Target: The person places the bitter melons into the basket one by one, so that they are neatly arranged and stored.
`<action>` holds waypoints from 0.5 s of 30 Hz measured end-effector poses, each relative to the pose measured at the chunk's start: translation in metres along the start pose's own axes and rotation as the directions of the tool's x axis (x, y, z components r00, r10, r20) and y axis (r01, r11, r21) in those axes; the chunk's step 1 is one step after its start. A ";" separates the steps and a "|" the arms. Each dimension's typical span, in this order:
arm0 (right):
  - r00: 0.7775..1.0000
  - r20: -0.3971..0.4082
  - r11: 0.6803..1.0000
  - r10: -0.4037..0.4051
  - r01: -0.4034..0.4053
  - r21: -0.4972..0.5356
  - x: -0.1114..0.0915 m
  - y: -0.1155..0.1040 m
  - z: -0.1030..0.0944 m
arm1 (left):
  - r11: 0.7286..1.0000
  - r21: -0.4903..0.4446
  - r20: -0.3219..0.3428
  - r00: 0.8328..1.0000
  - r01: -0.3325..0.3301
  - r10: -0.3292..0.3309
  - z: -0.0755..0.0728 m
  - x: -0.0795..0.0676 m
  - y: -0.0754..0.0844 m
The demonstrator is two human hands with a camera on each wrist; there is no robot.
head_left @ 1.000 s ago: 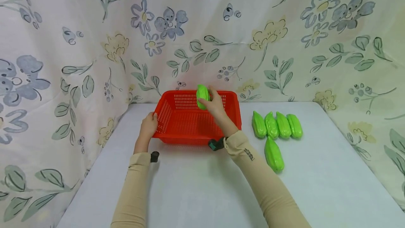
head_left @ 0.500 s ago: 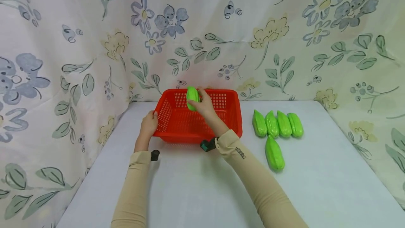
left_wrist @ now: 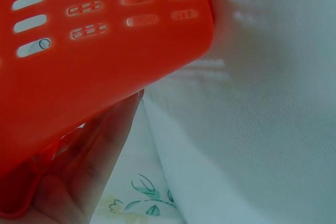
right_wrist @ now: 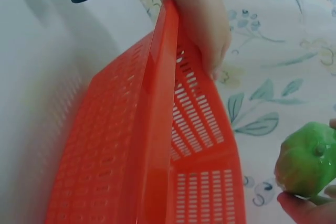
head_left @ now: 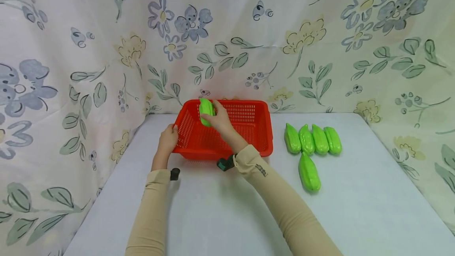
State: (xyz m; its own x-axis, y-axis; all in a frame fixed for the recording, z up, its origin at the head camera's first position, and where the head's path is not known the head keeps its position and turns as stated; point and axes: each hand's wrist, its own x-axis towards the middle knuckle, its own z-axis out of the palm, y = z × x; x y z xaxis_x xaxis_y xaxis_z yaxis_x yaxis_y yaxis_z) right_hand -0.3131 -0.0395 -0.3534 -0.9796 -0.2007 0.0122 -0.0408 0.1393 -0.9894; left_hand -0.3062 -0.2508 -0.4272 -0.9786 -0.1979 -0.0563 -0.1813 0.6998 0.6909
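The right hand (head_left: pixel 221 121) pinches a green ridged vegetable (head_left: pixel 205 112) between its thumb and fingers, holding it up over the left part of a red basket (head_left: pixel 199 154), clear of the rim. The left hand (head_left: pixel 168 139) grips the basket's left rim, with fingers against the outer wall. On the white table (head_left: pixel 359 192), right of the basket, four more such pieces (head_left: pixel 307 140) lie side by side in a row, and a single piece (head_left: pixel 309 173) lies nearer the person, its tip at or close to the row. The held vegetable looks light and firm; its glossy skin could prove slippery, though the lengthwise ridges should give the fingertips something to bear on. A hold across the thick middle, thumb opposite fingers, seems best, sparing the narrow tip, which may be the weakest part. The basket, thin plastic with slotted walls, is probably light and a little flexible, likely to slide if bumped, so its rolled rim looks the surest place to hold
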 end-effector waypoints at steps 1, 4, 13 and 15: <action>1.000 0.003 1.000 -0.003 0.003 -0.010 0.000 -0.001 0.002 | 1.000 0.000 -0.003 1.000 -0.002 0.002 0.000 0.000 0.000; 1.000 0.015 1.000 -0.004 0.004 -0.023 0.001 -0.003 0.007 | 1.000 0.001 -0.005 1.000 -0.005 0.005 0.000 0.001 0.000; 0.998 0.052 0.998 0.016 -0.013 -0.059 0.008 -0.002 0.018 | 1.000 0.000 0.003 1.000 0.006 -0.006 0.000 0.001 0.000; 0.998 0.061 0.998 0.019 -0.015 -0.059 0.009 -0.002 0.020 | 1.000 0.000 0.003 1.000 0.010 -0.010 -0.001 0.001 0.001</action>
State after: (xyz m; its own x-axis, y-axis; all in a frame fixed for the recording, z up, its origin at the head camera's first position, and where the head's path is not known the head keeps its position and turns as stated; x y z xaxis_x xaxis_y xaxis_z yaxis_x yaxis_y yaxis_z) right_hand -0.3178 -0.0613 -0.3539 -0.9663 -0.2568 -0.0156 -0.0373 0.1997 -0.9791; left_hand -0.3072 -0.2509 -0.4264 -0.9771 -0.2025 -0.0656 -0.1909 0.6976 0.6905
